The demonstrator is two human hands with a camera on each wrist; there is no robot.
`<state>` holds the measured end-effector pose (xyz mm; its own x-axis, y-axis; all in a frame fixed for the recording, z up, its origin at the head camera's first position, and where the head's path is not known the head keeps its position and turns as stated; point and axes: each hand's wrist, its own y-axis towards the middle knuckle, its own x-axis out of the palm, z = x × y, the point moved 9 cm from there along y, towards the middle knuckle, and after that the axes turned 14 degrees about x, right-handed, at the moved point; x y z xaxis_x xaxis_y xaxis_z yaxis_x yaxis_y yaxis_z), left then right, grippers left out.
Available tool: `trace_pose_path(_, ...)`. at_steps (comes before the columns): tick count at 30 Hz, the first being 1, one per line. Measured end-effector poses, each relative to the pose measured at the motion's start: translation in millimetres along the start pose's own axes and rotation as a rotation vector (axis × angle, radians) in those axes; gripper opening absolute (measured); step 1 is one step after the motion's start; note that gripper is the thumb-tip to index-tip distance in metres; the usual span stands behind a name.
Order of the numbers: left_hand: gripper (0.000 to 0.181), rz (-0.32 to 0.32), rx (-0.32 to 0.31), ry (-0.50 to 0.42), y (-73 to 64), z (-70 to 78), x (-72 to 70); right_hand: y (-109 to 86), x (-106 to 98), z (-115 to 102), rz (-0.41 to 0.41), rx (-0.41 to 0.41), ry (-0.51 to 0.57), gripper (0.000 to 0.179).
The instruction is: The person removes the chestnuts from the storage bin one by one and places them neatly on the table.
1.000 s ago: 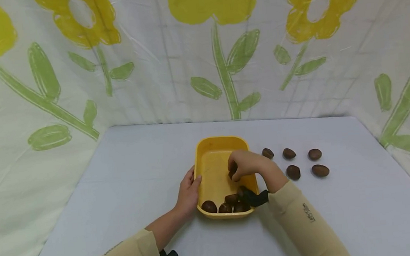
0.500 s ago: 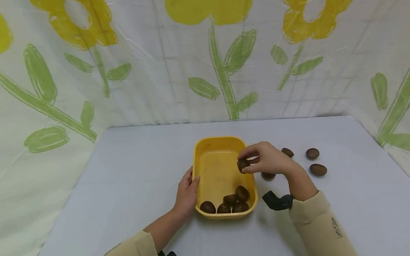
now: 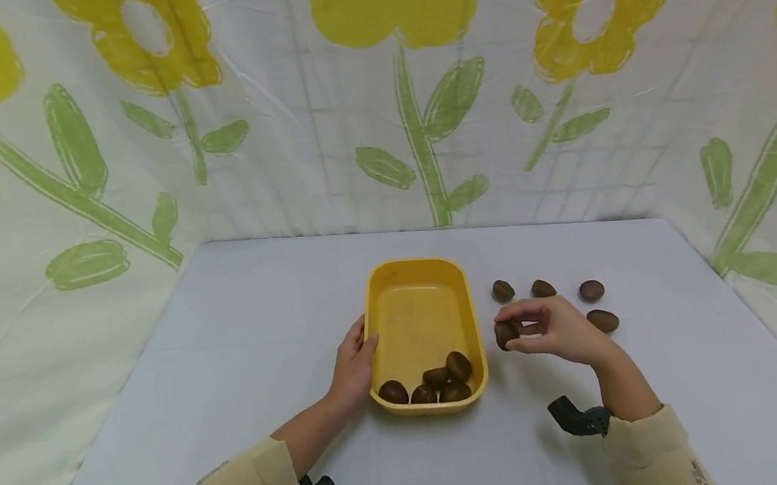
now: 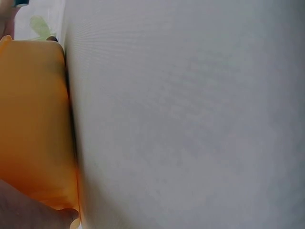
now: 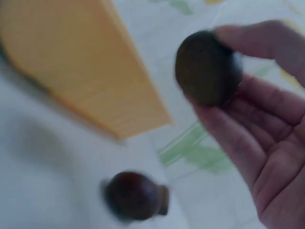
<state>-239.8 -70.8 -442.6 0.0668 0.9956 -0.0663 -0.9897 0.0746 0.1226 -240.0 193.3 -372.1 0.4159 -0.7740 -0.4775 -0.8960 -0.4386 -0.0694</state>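
A yellow plastic tray (image 3: 412, 310) sits mid-table with several chestnuts (image 3: 453, 391) gathered at its near end. My left hand (image 3: 354, 369) grips the tray's left side, thumb at the rim; the left wrist view shows the orange-looking tray wall (image 4: 33, 114) and part of that hand (image 4: 28, 210). Just right of the tray, my right hand (image 3: 557, 329) pinches a brown chestnut (image 3: 506, 335) between thumb and fingers. The right wrist view shows this held chestnut (image 5: 207, 69) close up, with the tray side (image 5: 86, 62) to its left.
Beyond and right of my right hand, several chestnuts lie on the white tabletop (image 3: 275, 300), among them a far-left one (image 3: 502, 291) and a far-right one (image 3: 591, 290). A flowered cloth (image 3: 307, 125) hangs behind the table. Black wrist cameras (image 3: 577, 416) stick out from both wrists.
My right hand has lifted a chestnut from inside the tray and carried it out over the tray's right rim, toward me and right. My left hand keeps its hold on the tray.
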Motion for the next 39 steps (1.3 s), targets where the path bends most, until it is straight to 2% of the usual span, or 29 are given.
trace_pose_path(3, 0.049, -0.002, -0.001, 0.006, -0.4, 1.1, 0.7, -9.7, 2.3, 14.7, -0.027, -0.044, 0.173, 0.032)
trace_pose_path(6, 0.049, 0.002, 0.003, 0.011, -0.5, 2.5, 0.9, -16.7, 5.1, 28.0, -0.039, -0.069, 0.297, 0.034)
trace_pose_path(10, 0.049, 0.006, 0.033, 0.044, 1.0, 3.5, 0.2, -20.7, 8.1, 40.9, -0.017, -0.083, 0.360, 0.035)
trace_pose_path(13, 0.049, 0.005, 0.044, 0.053, 2.6, 2.3, 0.2, -20.8, 11.8, 51.3, -0.018, -0.061, 0.371, 0.036)
trace_pose_path(21, 0.048, 0.006, -0.014, 0.008, 2.9, -2.2, 2.1, -21.0, 22.0, 76.3, -0.065, 0.028, 0.283, 0.037)
trace_pose_path(30, 0.048, 0.011, -0.018, 0.010, 1.7, -2.8, 0.4, -20.8, 25.8, 80.6, -0.098, 0.024, 0.231, 0.036)
trace_pose_path(39, 0.048, 0.017, -0.014, 0.011, 1.4, -4.0, 0.1, -24.0, 27.9, 79.7, -0.171, 0.036, 0.259, 0.039)
